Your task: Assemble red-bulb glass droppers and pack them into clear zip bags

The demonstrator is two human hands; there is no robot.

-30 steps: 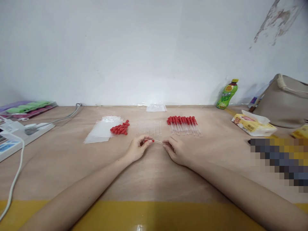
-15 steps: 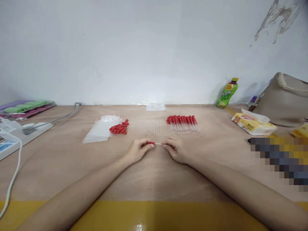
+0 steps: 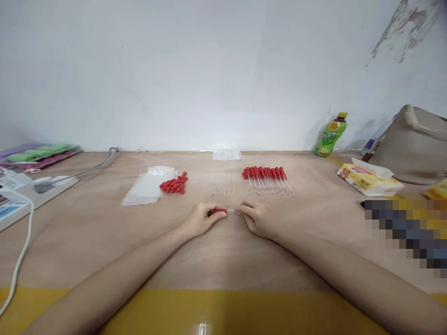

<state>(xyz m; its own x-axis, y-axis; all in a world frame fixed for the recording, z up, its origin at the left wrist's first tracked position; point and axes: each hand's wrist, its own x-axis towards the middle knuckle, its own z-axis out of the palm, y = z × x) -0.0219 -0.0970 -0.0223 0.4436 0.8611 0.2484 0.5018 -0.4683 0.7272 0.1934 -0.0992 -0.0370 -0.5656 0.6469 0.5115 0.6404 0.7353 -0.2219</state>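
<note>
Red rubber bulb (image 3: pixel 220 211) pinched in left hand (image 3: pixel 200 219); right hand (image 3: pixel 257 218) pinches glass tube (image 3: pixel 231 211), end at bulb mouth, mid-worktop (image 3: pixel 223 260). Judgement: align both on one axis, grip tube near joint, push gently with a twist.

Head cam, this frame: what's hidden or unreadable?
Head view only:
- Whether the red cap is fully seated on the clear tube: the left hand covers the joint, and the right hand hides the tube's far end.
- Row of loose tubes: too faint to count.
- Bottle label: too small to read.
- Pixelated block: masks whatever lies there.
- Bag: cut off by the right edge.
</note>
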